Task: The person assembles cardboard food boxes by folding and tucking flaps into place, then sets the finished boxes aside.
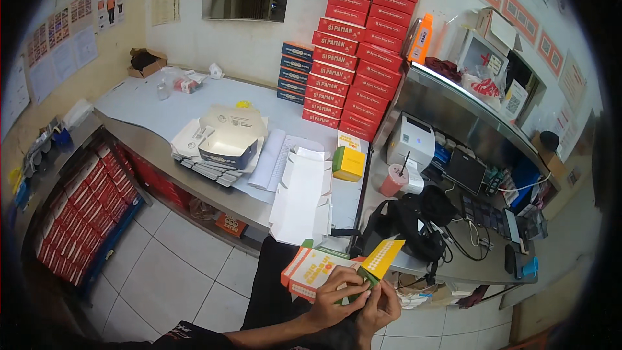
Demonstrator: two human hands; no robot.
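Note:
Over my lap I hold a partly folded cardboard box (310, 273), with orange, white, yellow and green panels. My left hand (338, 295) is closed on its green edge, fingers bent over the card. Close beside it, my right hand (379, 308) pinches the same corner, below a raised yellow flap (383, 256). The fingertips of both hands nearly meet there, and part of the corner is hidden behind them. Just beyond the box, flat white carton blanks (301, 201) lie on the table, and a folded yellow box (348, 164) stands to their right.
Tall stacks of red boxes (363, 71) stand against the wall, beside dark blue boxes (295, 72). An open carton tray (230, 139) rests on piled blanks at left. A black bag (405, 230), pink drink cup (392, 181) and printer (411, 141) occupy the right counter.

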